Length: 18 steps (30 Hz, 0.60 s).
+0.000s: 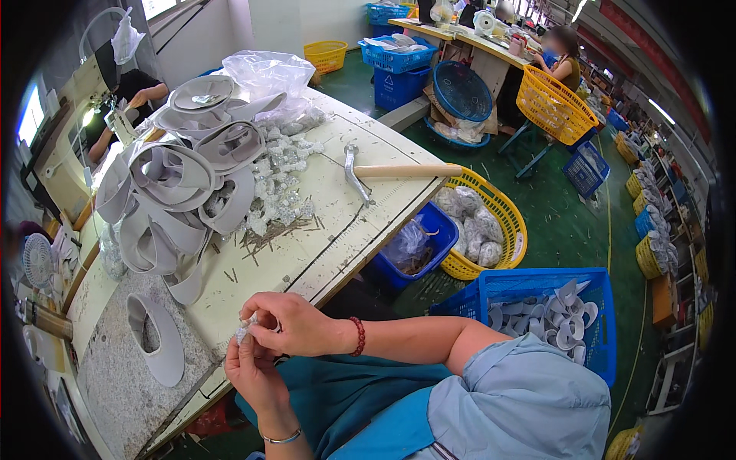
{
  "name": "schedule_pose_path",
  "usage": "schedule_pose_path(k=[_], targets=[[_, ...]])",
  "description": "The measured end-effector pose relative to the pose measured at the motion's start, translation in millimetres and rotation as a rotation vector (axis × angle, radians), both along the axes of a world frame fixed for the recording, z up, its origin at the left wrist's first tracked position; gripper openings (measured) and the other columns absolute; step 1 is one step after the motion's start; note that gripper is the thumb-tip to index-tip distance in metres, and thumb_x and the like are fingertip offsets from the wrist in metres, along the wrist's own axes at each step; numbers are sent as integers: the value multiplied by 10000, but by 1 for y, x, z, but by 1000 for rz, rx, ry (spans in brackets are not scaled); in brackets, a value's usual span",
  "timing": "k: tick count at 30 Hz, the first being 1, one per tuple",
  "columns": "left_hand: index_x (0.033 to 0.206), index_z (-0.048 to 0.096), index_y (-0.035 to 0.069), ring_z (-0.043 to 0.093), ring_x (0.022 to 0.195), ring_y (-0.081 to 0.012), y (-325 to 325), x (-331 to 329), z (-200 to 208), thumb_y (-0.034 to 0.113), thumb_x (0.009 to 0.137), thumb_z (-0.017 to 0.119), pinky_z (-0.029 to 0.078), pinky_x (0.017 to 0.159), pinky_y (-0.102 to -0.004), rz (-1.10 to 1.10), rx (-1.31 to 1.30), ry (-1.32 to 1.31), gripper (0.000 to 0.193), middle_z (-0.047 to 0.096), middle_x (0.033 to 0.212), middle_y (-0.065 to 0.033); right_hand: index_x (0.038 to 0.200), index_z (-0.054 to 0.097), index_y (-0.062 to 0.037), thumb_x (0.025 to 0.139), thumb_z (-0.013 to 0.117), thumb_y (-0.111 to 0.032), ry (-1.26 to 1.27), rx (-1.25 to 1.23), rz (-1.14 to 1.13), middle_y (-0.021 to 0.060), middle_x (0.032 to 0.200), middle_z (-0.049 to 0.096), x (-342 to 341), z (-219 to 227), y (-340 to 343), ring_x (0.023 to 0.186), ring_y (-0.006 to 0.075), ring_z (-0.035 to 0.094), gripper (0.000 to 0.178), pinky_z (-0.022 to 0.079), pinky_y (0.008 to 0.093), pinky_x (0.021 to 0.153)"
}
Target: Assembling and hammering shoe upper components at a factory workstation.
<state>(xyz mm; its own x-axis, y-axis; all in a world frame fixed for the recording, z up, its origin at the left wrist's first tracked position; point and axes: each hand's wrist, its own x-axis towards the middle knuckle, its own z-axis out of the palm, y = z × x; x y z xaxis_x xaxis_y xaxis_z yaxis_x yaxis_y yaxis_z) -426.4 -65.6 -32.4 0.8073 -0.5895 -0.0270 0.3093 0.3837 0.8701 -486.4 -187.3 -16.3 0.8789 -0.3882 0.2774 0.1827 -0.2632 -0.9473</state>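
Note:
My left hand (257, 377) and my right hand (297, 323) meet over the table's front edge. Both are closed, fingertips pinching a small silvery, sparkling ornament (243, 332); the fingers partly cover it. On a grey stone slab (115, 368) left of my hands lies one pale grey shoe upper (167, 354). Behind it rises a heap of similar shoe uppers (172, 172). Beside the heap spread many loose sparkling ornaments (272, 184), with thin brown scraps (280, 238) in front of them. A hammer (399, 171) with a wooden handle rests near the table's right corner.
A clear plastic bag (268, 73) sits at the table's back. Right of the table stand a blue bin (437, 249), a yellow basket (515, 218) of wrapped bundles and a blue crate (606, 322) of grey pieces. A co-worker's hand (142, 97) shows by a machine at far left.

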Motion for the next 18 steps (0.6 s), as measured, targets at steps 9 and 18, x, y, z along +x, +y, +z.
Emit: schedule_pose_path(k=[9,18], targets=[[1076,592,-36,648,730,-125,20,6,24,132,923,523,481,576,-222,-25,255,-230,238,669,879,-81,959,669,-19,837,671,-92,-203,-53,-108,81,857,623,8,-14,7,716,157,617,143,507,271,610],[1102,622,0,653,885,-270,84,94,54,19,778,606,493,815,-345,488,897,-1601,325,661,1011,-150,934,700,-33,835,687,-62,-245,-63,-72,51,876,573,-1,-20,-8,711,110,575,104,477,224,559]])
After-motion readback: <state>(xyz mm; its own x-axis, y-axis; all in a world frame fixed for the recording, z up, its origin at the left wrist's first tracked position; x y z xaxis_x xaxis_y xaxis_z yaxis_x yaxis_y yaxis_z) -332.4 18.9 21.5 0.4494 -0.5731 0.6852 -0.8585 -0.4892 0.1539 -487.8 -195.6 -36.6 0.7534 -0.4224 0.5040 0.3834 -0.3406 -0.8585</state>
